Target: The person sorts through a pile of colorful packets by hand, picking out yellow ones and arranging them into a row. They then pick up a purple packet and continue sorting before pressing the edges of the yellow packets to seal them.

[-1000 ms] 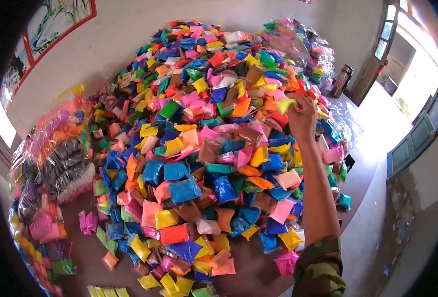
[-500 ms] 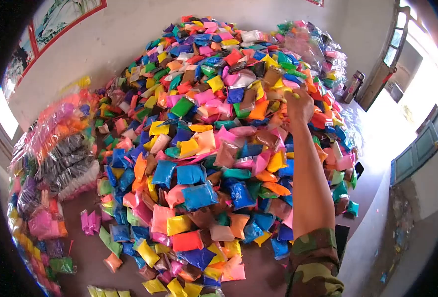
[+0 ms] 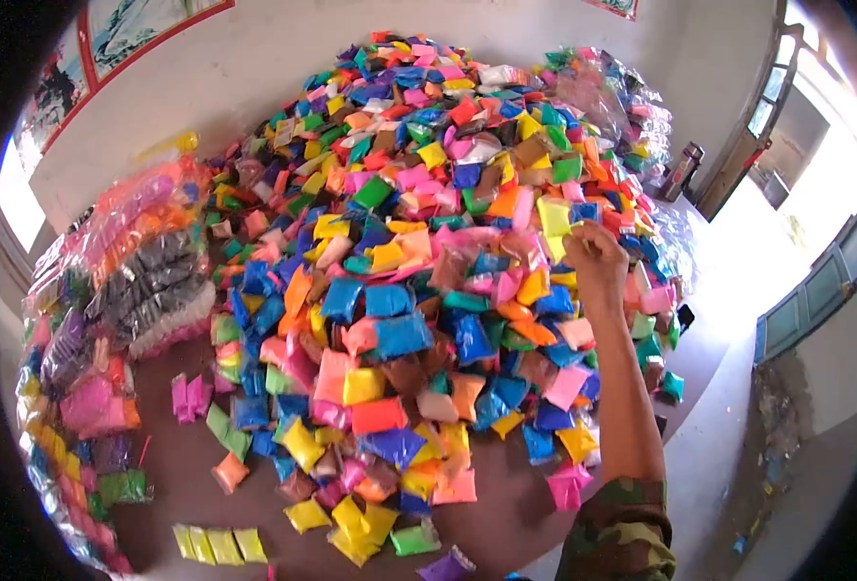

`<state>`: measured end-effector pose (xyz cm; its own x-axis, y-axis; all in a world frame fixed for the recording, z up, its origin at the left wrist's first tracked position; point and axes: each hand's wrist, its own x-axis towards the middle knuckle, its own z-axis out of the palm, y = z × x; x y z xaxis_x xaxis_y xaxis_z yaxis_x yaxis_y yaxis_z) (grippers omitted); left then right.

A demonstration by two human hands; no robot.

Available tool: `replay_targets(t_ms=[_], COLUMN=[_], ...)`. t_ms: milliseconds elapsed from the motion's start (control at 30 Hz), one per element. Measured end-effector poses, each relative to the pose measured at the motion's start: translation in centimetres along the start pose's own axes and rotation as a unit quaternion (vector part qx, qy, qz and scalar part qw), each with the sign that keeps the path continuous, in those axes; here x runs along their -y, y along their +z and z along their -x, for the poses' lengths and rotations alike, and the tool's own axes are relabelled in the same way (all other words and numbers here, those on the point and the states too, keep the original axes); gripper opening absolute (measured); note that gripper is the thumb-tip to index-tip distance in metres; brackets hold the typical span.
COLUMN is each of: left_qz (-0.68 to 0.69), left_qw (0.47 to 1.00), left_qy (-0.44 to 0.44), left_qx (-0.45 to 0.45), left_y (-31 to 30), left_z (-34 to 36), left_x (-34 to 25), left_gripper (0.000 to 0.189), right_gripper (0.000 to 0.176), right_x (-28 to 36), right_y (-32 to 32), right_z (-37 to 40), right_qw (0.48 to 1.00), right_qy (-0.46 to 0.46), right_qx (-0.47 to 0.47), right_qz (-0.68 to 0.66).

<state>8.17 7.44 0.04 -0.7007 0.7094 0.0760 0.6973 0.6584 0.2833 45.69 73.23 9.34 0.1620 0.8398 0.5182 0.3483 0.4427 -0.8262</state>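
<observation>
My right hand [image 3: 598, 254], at the end of a bare forearm with a camouflage sleeve, is over the right side of a big heap of small coloured packets [image 3: 390, 334]. Its fingers are pinched on a light yellow packet [image 3: 552, 219], which hangs off to the left of the fingertips, with more yellow just below it. Blue, pink and orange packets lie around and under the hand. My left hand is out of view.
Bundled packets in clear plastic [image 3: 153, 281] are stacked at the left. A row of yellow-green packets [image 3: 219, 544] lies near the front edge. A flask [image 3: 682, 171] stands at the back right, near an open door [image 3: 750, 145].
My right hand has come back and down from the upper right of the heap, bringing the light yellow packet with it. The view has shifted slightly.
</observation>
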Motion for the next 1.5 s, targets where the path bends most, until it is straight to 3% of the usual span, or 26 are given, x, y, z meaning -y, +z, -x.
replay_targets(t_ms=[67,100,167,233,267,333,367,467,500,600,700,833,933,1067,1200,1300,1400,1500], left_qz=[0.014,0.012,0.028,0.007,0.016,0.013,0.009,0.122,0.142,0.189,0.245,0.285,0.302,0.335,0.338,0.321,0.31,0.303], left_qw=[1.0,0.999,0.998,0.997,0.999,0.996,0.995,0.984,0.982,0.973,0.96,0.949,0.942,0.931,0.929,0.935,0.938,0.938], left_qy=[0.025,0.028,0.032,0.072,0.032,0.069,0.074,0.079,0.072,0.076,0.08,0.087,0.098,0.087,0.099,0.103,0.107,0.116], left_qx=[-0.014,-0.034,-0.036,-0.031,-0.02,-0.06,-0.065,-0.102,-0.1,-0.11,-0.108,-0.106,-0.111,-0.113,-0.114,-0.111,-0.116,-0.121], left_y=[0.6,0.4,0.5,1.3,2.3,1.5,1.0,1.0,0.7,0.6,0.6,-0.1,0.0,0.2,0.2,0.3,0.5,0.6], left_z=[0.2,0.1,0.0,0.2,0.7,0.0,-0.2,-0.5,-0.5,-0.6,-1.0,-0.8,-0.9,-0.8,-0.8,-0.8,-0.9,-0.9], left_x=[0.8,0.1,0.4,1.8,2.8,1.3,1.0,1.2,1.1,1.3,1.6,1.9,2.1,2.0,2.1,2.2,2.0,2.1], left_gripper=[0.026,0.023,0.012,0.011,0.01,0.011,0.013,0.013,0.014,0.014,0.013,0.013,0.012,0.011,0.011,0.011,0.012,0.012], right_gripper=[0.017,0.016,0.016,0.016,0.016,0.017,0.017,0.016,0.015,0.013,0.013,0.017,0.017,0.014,0.014,0.02,0.028,0.046], right_x=[1.2,3.5,7.4,11.0,12.6,16.4,18.6,22.4,23.2,24.6,24.6,24.4,24.6,24.1,21.9,22.6,23.4,24.7], right_y=[-0.9,-1.4,-2.2,-2.6,-2.7,-1.9,-1.7,0.0,0.8,3.1,4.6,4.1,2.8,0.9,-2.6,-3.2,-3.6,-3.3], right_z=[3.4,5.6,9.7,14.3,16.7,22.3,25.2,34.3,37.2,45.3,49.7,51.9,51.2,51.1,53.3,54.4,54.1,53.5], right_qw=[0.997,0.998,0.996,0.992,0.986,0.964,0.949,0.918,0.916,0.884,0.902,0.941,0.948,0.962,0.953,0.959,0.951,0.902], right_qy=[-0.067,-0.045,-0.024,-0.009,0.003,0.016,0.068,0.134,0.118,0.175,0.138,0.021,0.036,0.071,0.118,0.056,-0.102,-0.174], right_qx=[0.014,0.033,0.064,0.117,0.154,0.209,0.245,0.352,0.37,0.41,0.402,0.337,0.313,0.257,0.263,0.248,0.229,0.316], right_qz=[0.039,-0.032,-0.05,-0.055,-0.057,-0.165,-0.187,-0.129,-0.103,-0.141,-0.077,0.005,0.035,-0.064,0.099,0.122,0.183,0.238])
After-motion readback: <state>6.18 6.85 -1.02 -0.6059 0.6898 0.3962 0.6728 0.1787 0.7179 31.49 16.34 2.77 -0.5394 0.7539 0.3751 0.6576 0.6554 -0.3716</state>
